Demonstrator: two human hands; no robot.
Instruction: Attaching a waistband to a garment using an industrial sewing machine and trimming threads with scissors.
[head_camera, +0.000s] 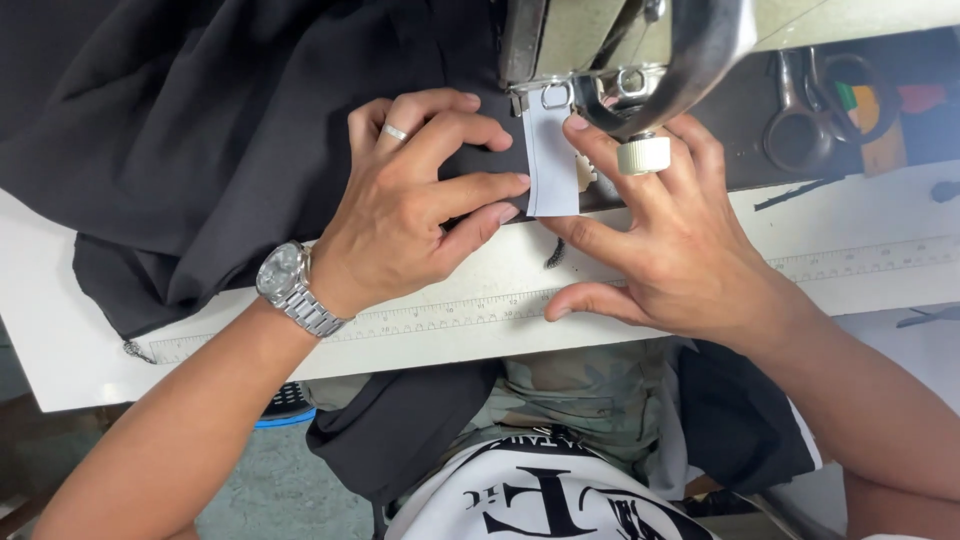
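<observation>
A small white rectangular label (552, 160) is held flat just under the grey metal sewing machine head (600, 50), between both hands. Black fabric (200, 130) is pinned by the left hand (400, 215), fingers spread. The label's other edge is touched by the open right hand (670, 240).

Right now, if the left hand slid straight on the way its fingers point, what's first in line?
The left hand points right across the black fabric. First in line is the white label strip under the sewing machine head; its fingertips look almost against it already.
</observation>
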